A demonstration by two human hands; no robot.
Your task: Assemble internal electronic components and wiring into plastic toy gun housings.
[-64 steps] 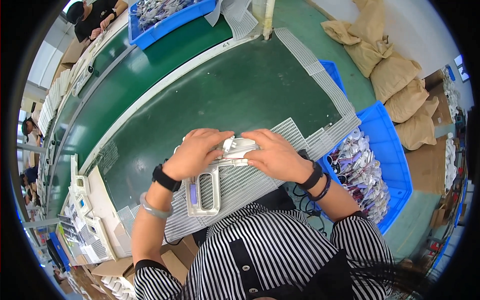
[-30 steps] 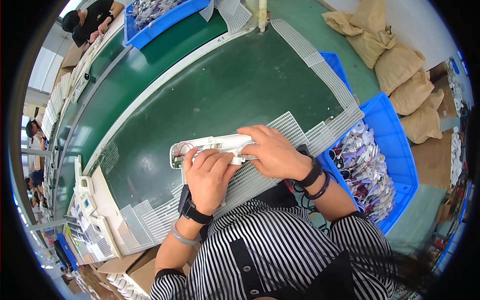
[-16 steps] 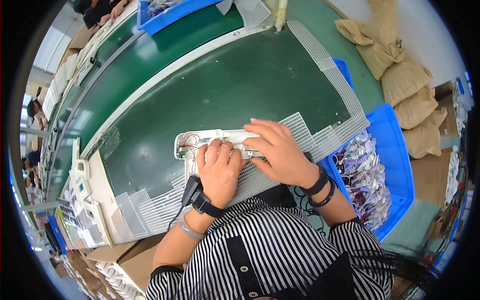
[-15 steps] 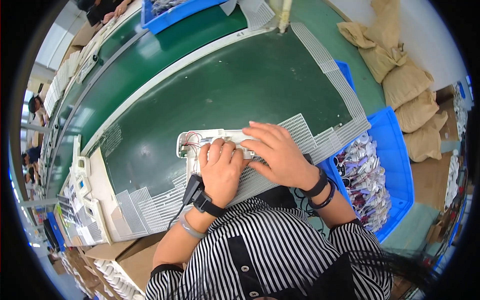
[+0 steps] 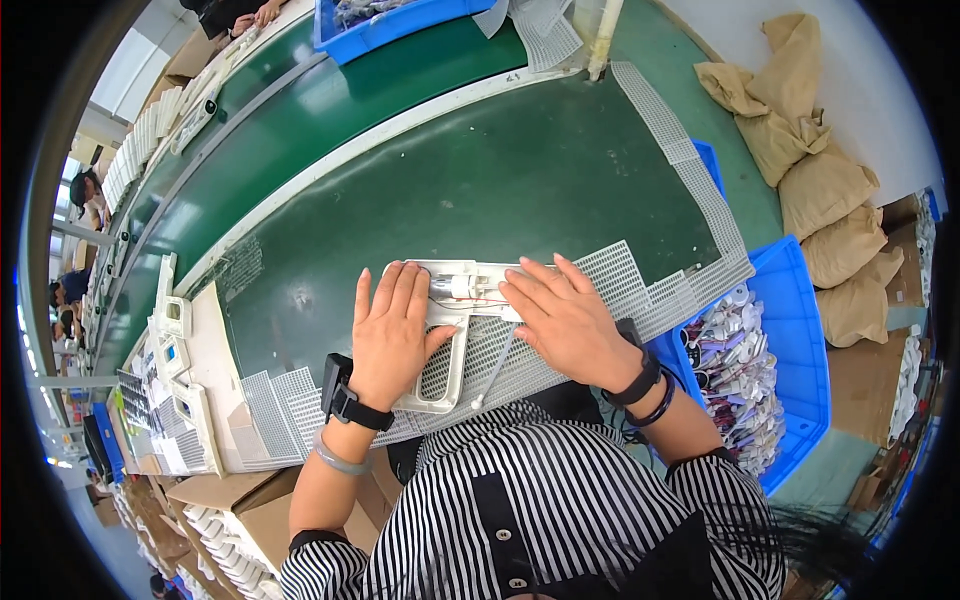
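A white plastic housing half [image 5: 457, 372] with a looped handle lies open-side up at the near edge of the green work table [image 5: 500, 180]. In its body sit a silver cylinder that looks like a small motor [image 5: 441, 287], a white fitting and thin wires. My left hand [image 5: 388, 335] rests on the left end of the housing, fingers stretched flat and thumb beside the handle. Across its right end lies my right hand [image 5: 570, 325], fingers extended; both palms hide the ends. From the body a pale cable [image 5: 493, 377] runs toward me, ending in a small white tip.
Perforated grey matting [image 5: 610, 280] lines the table's near and right edges. A blue bin [image 5: 800, 400] of small parts stands at the right, before brown sacks [image 5: 835, 185]. White frame pieces [image 5: 187, 400] lie left; a blue tray [image 5: 385, 30] stands beyond. Other people work far left.
My left hand has shifted left, uncovering the motor and handle. My right hand has lowered onto the housing's right end. The whole scene has shifted slightly in view.
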